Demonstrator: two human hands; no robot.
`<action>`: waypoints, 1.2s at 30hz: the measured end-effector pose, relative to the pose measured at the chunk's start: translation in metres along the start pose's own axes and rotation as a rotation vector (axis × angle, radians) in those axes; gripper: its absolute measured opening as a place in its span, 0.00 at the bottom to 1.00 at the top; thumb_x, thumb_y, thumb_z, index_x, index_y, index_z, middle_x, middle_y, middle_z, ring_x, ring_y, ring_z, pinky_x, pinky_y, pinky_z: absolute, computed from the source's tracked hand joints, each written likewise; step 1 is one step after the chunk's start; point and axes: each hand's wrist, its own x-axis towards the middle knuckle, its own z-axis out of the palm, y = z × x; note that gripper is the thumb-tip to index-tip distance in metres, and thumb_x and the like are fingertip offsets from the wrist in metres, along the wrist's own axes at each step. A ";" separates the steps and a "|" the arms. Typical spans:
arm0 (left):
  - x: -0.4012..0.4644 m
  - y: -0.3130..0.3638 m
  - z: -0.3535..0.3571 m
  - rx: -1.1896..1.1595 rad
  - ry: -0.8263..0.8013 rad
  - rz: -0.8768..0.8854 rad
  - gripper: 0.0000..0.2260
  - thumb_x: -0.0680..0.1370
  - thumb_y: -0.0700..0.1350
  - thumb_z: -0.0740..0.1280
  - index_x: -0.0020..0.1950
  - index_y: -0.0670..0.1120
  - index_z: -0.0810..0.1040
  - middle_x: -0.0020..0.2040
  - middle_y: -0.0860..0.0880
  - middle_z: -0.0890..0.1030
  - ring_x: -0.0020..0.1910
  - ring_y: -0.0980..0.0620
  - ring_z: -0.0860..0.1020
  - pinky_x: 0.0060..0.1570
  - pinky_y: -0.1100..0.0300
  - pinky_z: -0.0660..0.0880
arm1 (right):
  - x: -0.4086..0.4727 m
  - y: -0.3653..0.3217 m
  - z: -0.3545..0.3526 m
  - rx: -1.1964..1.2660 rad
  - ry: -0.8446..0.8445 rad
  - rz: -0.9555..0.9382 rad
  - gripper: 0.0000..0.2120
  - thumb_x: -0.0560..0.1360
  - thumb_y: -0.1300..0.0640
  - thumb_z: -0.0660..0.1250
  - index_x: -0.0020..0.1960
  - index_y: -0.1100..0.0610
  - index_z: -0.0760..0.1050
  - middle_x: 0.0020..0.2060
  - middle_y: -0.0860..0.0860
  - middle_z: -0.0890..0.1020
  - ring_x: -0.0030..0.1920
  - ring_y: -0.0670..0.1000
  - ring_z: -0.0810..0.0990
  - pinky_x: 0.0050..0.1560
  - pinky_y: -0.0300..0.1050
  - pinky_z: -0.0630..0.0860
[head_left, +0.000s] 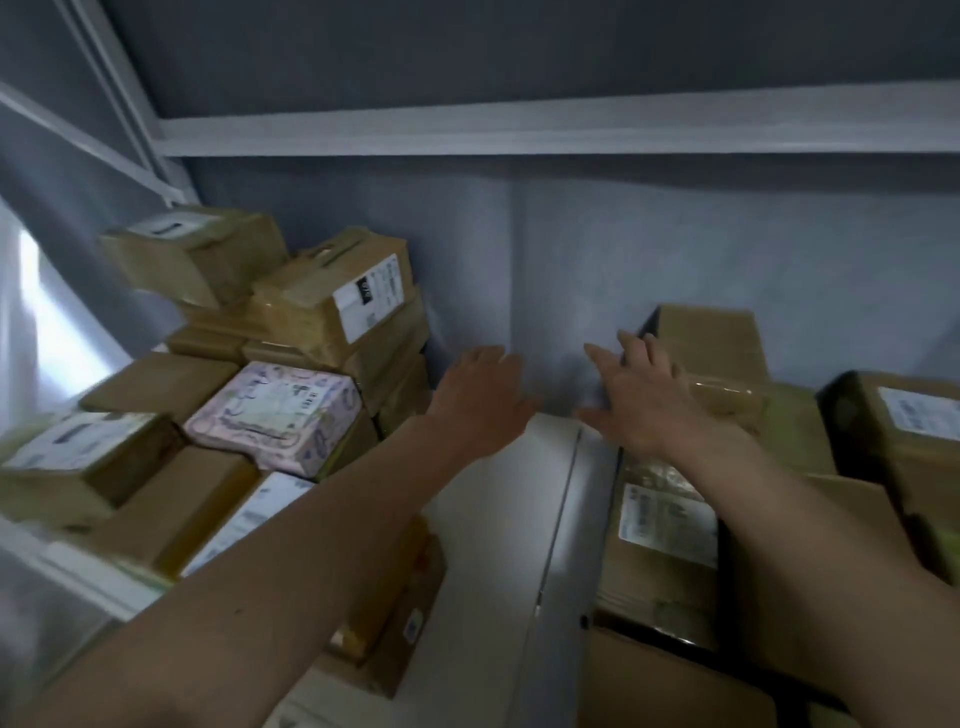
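Observation:
Both my arms reach forward over a white shelf (498, 509) packed with cardboard parcels. My left hand (480, 395) hovers near the grey back wall with fingers bent forward, holding nothing, just right of a tall parcel stack (343, 312). My right hand (641, 400) is spread with straight fingers. It lies beside or against a brown box (711, 338) at the back right; I cannot tell if it touches. The frame is blurred.
A pink patterned box (275, 410) lies among brown parcels on the left. Labelled boxes (670, 525) fill the right side, one dark-edged box (904, 415) at far right. A white upright (566, 519) divides the shelf. Another white shelf beam (519, 130) runs overhead.

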 end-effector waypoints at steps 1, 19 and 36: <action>-0.008 -0.010 -0.008 0.010 0.015 -0.023 0.17 0.79 0.54 0.60 0.63 0.45 0.74 0.63 0.45 0.75 0.64 0.44 0.72 0.65 0.50 0.68 | 0.002 -0.012 0.000 0.000 -0.002 -0.021 0.36 0.76 0.40 0.62 0.77 0.47 0.48 0.77 0.54 0.46 0.76 0.60 0.42 0.73 0.63 0.50; -0.078 -0.197 -0.104 -0.064 0.043 -0.328 0.20 0.77 0.55 0.65 0.64 0.47 0.73 0.62 0.46 0.75 0.64 0.43 0.71 0.60 0.49 0.71 | 0.042 -0.209 -0.003 0.126 -0.045 -0.223 0.40 0.74 0.42 0.66 0.77 0.51 0.46 0.74 0.55 0.52 0.74 0.58 0.49 0.71 0.58 0.56; -0.009 -0.288 -0.089 -0.851 0.028 -0.430 0.38 0.62 0.45 0.80 0.69 0.43 0.69 0.60 0.48 0.78 0.59 0.47 0.77 0.60 0.47 0.75 | 0.117 -0.287 0.033 1.055 -0.069 0.160 0.33 0.77 0.40 0.62 0.74 0.57 0.58 0.68 0.49 0.69 0.69 0.53 0.67 0.67 0.47 0.64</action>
